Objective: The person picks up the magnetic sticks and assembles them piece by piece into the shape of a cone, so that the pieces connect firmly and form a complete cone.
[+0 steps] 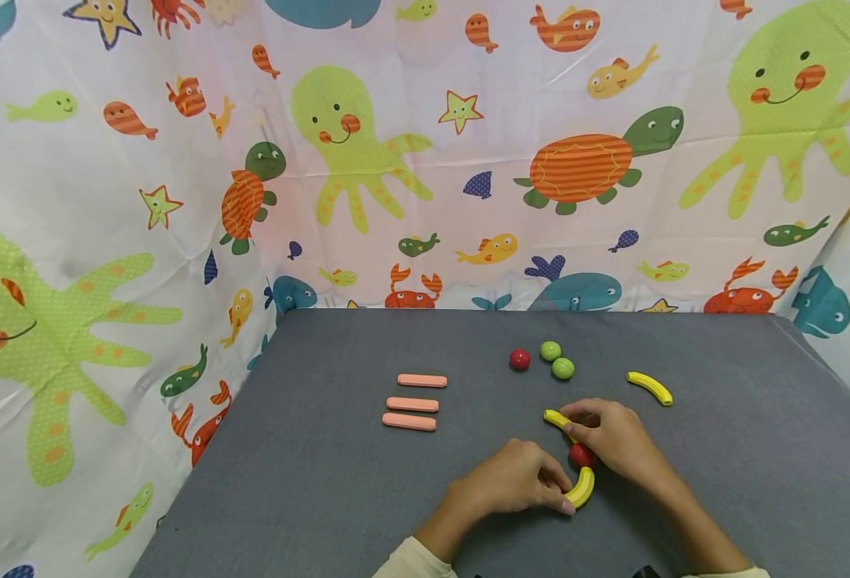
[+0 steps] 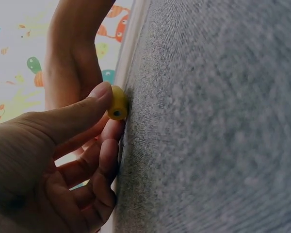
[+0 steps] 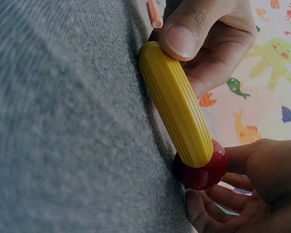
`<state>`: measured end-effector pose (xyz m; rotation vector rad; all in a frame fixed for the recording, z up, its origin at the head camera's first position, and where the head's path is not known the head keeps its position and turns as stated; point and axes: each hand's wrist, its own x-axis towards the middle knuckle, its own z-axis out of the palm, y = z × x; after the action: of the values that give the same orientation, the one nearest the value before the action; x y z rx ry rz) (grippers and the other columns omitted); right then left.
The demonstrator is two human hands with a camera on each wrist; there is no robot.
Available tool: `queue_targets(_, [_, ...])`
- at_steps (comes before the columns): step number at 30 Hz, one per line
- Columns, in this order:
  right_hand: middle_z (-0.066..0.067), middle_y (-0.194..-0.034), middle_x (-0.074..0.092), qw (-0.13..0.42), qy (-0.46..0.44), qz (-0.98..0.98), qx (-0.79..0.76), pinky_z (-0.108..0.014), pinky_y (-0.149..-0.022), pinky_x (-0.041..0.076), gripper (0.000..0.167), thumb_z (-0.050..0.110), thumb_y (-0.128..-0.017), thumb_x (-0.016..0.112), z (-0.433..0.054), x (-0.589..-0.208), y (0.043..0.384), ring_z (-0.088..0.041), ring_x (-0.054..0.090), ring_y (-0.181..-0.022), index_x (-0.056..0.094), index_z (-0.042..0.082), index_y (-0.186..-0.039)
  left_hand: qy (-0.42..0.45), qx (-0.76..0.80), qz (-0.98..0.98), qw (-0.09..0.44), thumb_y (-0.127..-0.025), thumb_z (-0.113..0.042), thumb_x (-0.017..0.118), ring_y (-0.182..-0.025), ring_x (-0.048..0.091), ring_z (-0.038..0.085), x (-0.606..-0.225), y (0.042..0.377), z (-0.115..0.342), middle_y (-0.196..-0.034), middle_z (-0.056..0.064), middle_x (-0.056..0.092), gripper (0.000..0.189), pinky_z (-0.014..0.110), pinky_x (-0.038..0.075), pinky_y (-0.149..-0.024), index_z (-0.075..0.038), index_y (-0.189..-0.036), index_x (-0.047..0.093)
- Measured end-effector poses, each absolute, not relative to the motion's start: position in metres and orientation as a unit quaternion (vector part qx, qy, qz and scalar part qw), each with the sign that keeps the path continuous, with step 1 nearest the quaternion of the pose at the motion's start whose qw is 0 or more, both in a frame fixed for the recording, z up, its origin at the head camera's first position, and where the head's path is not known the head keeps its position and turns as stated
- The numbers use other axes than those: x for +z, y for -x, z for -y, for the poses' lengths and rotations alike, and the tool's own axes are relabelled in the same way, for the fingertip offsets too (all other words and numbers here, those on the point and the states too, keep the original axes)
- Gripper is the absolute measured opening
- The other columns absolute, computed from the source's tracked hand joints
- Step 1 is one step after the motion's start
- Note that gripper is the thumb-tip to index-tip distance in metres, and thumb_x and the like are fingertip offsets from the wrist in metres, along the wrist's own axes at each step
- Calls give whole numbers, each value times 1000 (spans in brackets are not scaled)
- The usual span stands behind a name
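Observation:
On the grey tabletop, my left hand (image 1: 514, 478) pinches the outer end of a ribbed yellow curved stick (image 1: 582, 488) between thumb and fingers. The stick's other end meets a glossy red ball (image 3: 203, 174). A second yellow curved stick (image 1: 556, 418) runs from the ball's far side; my right hand (image 1: 616, 437) pinches it near its middle, thumb and fingers close by the ball. In the right wrist view this far stick is hidden behind the ball and hand. The left wrist view shows a small hole in the near stick's end (image 2: 117, 112).
Three pink straight sticks (image 1: 412, 405) lie in a row at left on the grey table (image 1: 309, 490). Behind the hands sit another red ball (image 1: 519, 359) and two green balls (image 1: 563, 368). A loose yellow curved stick (image 1: 650, 388) lies to the right. A sea-animal curtain (image 1: 410, 209) hangs behind.

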<state>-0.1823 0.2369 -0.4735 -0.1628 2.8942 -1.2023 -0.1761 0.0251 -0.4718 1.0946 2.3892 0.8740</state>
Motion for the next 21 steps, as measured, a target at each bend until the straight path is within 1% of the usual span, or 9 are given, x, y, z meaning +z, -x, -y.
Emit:
queue_targets(5, [-3, -102, 79, 7, 47, -921, -386, -32, -76, 55, 21, 16, -97, 78, -237, -473, 182, -15, 72, -90, 80, 8, -116, -378, 348, -836, 193, -91, -26, 86, -70, 57, -13, -473, 180, -23, -79, -20, 70, 16, 11, 49, -65, -15, -102, 84])
queue_targets(8, [-4, -103, 79, 9, 48, -920, -389, -35, -76, 55, 21, 17, -97, 78, -238, -472, 182, -16, 72, -90, 80, 7, -116, -358, 387, -829, 185, -94, -24, 83, -73, 59, -11, -473, 185, -19, -85, -19, 73, 16, 13, 50, -67, -13, -105, 84])
queue_targets(14, [-5, -104, 79, 19, 37, -922, -384, -37, -79, 56, 22, 17, -96, 78, -237, -473, 183, -18, 71, -92, 79, 7, -116, -320, 439, -832, 111, -99, -22, 78, -81, 59, -6, -470, 203, -8, -94, -11, 72, 19, 15, 51, -73, -9, -112, 82])
queue_targets(18, [-2, -94, 75, 33, 25, -921, -388, -32, -72, 52, 26, 20, -95, 80, -238, -472, 184, -17, 65, -84, 78, 5, -117, -302, 450, -838, 69, -100, -22, 76, -85, 61, -3, -470, 220, -4, -99, -8, 72, 18, 17, 52, -75, -11, -114, 81])
queue_targets(21, [0, -86, 70, 46, 19, -917, -396, -30, -65, 48, 29, 22, -94, 81, -238, -471, 183, -17, 60, -79, 77, 4, -116, -287, 463, -838, 26, -100, -20, 76, -87, 64, 1, -471, 235, -3, -101, -4, 72, 17, 19, 54, -77, -11, -114, 81])
